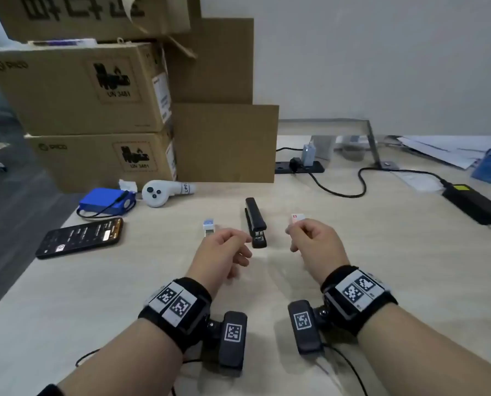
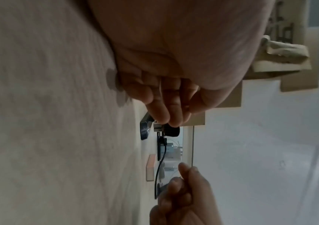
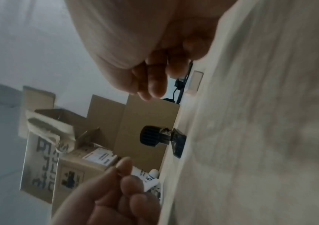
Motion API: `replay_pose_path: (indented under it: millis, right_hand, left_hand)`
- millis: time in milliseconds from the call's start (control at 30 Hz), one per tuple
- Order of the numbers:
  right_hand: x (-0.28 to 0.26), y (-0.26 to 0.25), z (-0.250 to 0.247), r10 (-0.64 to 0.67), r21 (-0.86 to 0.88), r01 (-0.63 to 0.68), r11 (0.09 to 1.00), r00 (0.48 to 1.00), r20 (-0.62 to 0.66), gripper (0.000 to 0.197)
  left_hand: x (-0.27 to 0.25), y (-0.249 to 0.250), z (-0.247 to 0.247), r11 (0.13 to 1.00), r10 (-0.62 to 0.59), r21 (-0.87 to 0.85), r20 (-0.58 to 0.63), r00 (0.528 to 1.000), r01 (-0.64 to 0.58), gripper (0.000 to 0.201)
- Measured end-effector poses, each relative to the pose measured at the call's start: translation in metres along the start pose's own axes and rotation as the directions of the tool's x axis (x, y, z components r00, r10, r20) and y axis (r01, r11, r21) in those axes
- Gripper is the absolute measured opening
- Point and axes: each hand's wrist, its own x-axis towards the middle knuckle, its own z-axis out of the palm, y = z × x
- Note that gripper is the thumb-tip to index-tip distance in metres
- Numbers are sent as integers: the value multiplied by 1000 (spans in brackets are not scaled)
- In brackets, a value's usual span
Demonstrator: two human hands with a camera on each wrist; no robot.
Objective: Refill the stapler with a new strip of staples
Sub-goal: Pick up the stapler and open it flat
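Note:
A black stapler (image 1: 255,222) lies closed on the pale wooden table (image 1: 353,252), pointing away from me. My left hand (image 1: 247,250) hovers by its near end, fingers loosely curled and holding nothing. In the left wrist view the fingertips (image 2: 166,117) are right at the stapler's head (image 2: 171,131); whether they touch is unclear. My right hand (image 1: 291,238) hangs to the right of the stapler, also loosely curled and empty. A small red-and-white staple box (image 1: 298,218) lies flat just beyond it, seen apart from the hand (image 2: 151,166). A blue-and-white staple box (image 1: 209,225) sits left of the stapler.
A phone (image 1: 80,237), a blue battery pack (image 1: 107,202) and a white controller (image 1: 160,192) lie at the left. Stacked cardboard boxes (image 1: 95,90) stand behind them. A power strip (image 1: 298,167), cable and black adapter (image 1: 474,204) occupy the back right, beside papers (image 1: 453,150).

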Motion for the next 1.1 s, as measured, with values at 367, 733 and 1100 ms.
replay_pose_path:
  millis: [367, 733, 1100]
  right_hand:
    - [31, 6, 35, -231, -253, 256, 933, 965, 123, 29]
    - [16, 4, 36, 28, 11, -29, 1000, 997, 78, 38]
    - [-41, -11, 5, -276, -188, 325, 927, 930, 243, 48]
  left_hand:
    - [14, -10, -5, 999, 16, -46, -21, 1000, -17, 18]
    - [11, -7, -4, 1000, 10, 19, -45, 999, -10, 22]
    - [-27, 2, 53, 871, -152, -443, 167, 974, 212, 28]
